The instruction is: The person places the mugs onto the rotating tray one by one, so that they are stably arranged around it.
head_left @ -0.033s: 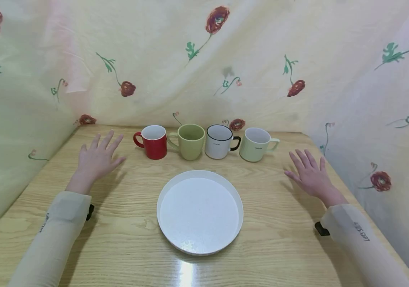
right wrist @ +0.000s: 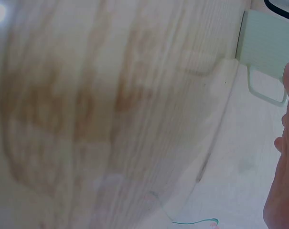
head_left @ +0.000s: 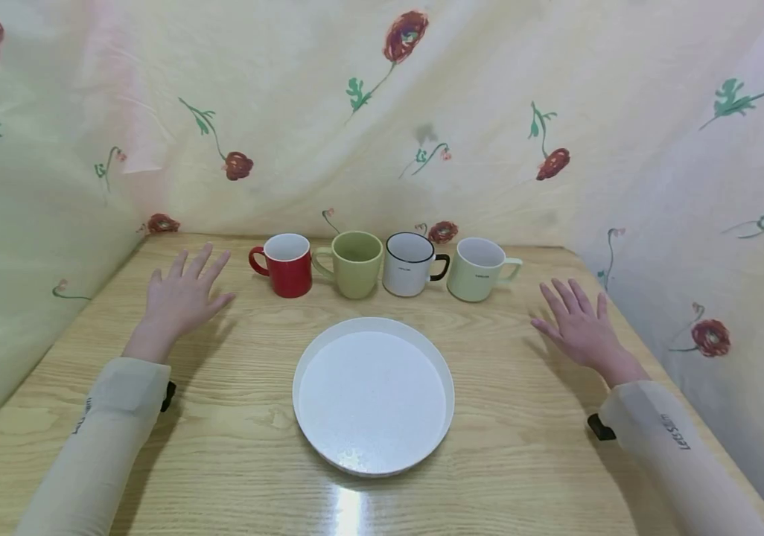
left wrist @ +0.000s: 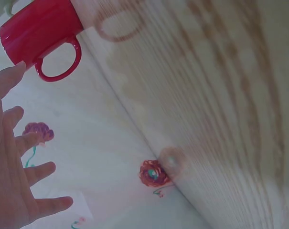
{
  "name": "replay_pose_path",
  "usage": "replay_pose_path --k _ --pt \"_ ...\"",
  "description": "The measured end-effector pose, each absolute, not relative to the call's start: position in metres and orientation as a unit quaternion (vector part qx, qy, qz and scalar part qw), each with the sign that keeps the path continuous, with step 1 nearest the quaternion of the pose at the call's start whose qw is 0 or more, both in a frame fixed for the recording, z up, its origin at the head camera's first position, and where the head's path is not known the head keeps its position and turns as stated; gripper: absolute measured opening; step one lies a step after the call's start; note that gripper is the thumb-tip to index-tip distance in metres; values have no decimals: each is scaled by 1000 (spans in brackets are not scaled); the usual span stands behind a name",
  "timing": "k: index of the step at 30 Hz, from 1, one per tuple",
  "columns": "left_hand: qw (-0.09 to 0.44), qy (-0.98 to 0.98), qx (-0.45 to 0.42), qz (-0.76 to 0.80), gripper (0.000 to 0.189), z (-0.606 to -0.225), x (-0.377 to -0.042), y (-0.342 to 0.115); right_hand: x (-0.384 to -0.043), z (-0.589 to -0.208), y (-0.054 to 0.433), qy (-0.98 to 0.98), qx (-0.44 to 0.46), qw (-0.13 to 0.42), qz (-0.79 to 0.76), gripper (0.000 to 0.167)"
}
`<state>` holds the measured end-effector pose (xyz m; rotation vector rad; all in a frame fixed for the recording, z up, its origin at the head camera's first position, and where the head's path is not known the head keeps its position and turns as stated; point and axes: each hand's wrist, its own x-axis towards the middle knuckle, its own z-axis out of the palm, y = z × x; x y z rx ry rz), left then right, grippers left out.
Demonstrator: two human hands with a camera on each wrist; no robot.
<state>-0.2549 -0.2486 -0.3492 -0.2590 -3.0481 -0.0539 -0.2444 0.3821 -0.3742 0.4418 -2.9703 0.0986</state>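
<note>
Four mugs would exceed a simple pair, so by colour: a red mug [head_left: 290,268], an olive-green mug [head_left: 357,266], a white mug [head_left: 407,266] with a dark rim and black handle, and a pale green mug [head_left: 476,271] stand upright in a row at the back. In front of them lies a round white tray [head_left: 375,402]. My left hand [head_left: 184,294], fingers spread, is held over the table left of the red mug. To the right of the pale green mug, my right hand [head_left: 578,324] hovers with straight, spread fingers. Both hands hold nothing.
The wooden table [head_left: 234,447] carries everything. A flower-patterned cloth [head_left: 288,112] hangs behind it and along both sides. The red and olive mugs have handles pointing left; the other two handles point right.
</note>
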Motion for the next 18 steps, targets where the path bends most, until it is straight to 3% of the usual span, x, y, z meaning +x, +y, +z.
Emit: replay_pose_path --k 18 --pt "49 -996 -80 -13 75 -349 -254 -252 -241 -372 380 -989 136 50 39 73"
